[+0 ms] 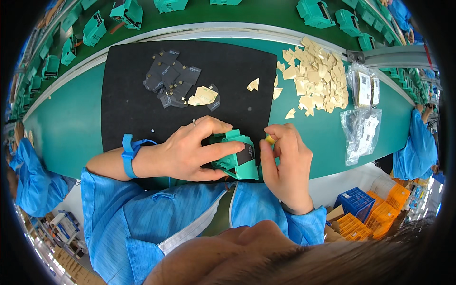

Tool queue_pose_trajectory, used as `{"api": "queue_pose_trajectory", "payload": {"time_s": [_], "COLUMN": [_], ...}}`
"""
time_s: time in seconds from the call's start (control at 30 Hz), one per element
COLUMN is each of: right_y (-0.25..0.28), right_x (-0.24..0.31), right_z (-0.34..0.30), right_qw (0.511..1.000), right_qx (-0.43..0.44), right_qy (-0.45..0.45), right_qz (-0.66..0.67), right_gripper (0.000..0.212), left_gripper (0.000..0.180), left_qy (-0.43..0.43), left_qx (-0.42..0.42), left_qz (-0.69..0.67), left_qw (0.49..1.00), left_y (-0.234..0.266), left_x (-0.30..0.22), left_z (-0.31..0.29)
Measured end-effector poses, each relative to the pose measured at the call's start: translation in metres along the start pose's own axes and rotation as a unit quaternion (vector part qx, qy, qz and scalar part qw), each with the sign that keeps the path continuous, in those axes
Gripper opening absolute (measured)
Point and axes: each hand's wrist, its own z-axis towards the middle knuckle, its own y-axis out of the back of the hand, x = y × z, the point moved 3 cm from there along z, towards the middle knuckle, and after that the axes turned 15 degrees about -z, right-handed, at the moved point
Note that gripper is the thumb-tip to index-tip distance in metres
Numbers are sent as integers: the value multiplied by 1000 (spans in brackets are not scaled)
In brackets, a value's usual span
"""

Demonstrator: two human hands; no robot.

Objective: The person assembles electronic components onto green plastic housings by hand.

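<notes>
Housing (pixel 247 170), green, is sitting over the black mat (pixel 123 95), left hand (pixel 183 152) clasping it — I'm seeing the right hand (pixel 290 164) just right of it, a yellow bit (pixel 270 139) at its fingertips, whether gripped I can't tell.

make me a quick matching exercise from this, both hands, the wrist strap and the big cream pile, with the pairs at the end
1. left hand
2. right hand
3. wrist strap
4. big cream pile

A. blue
B. right of the black mat
C. pinching a small yellow thing
D. holding a green housing

Pairs: 1-D, 2-C, 3-A, 4-B
</notes>
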Motion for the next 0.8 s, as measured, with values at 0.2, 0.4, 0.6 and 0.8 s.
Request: {"api": "queue_pose_trajectory", "payload": {"time_s": [0.2,0.4,0.6,0.8], "right_y": [2,23,22,-14], "right_x": [22,8,-45,-86], "right_z": [9,56,199,235], "right_qw": [985,991,963,956], "right_qx": [112,75,-102,-119], "right_qy": [122,107,3,28], "right_qz": [49,6,-250,-266], "right_gripper": [72,58,60,74], "left_gripper": [57,77,69,27], "left_qy": [-17,-69,-24,-78], "left_qx": [4,-68,-58,-55], "left_qz": [13,34,35,21], "left_qw": [1000,995,997,995], "left_y": [4,4,1,-4], "left_x": [-4,-3,3,13], "left_z": [4,-8,-4,-3]}}
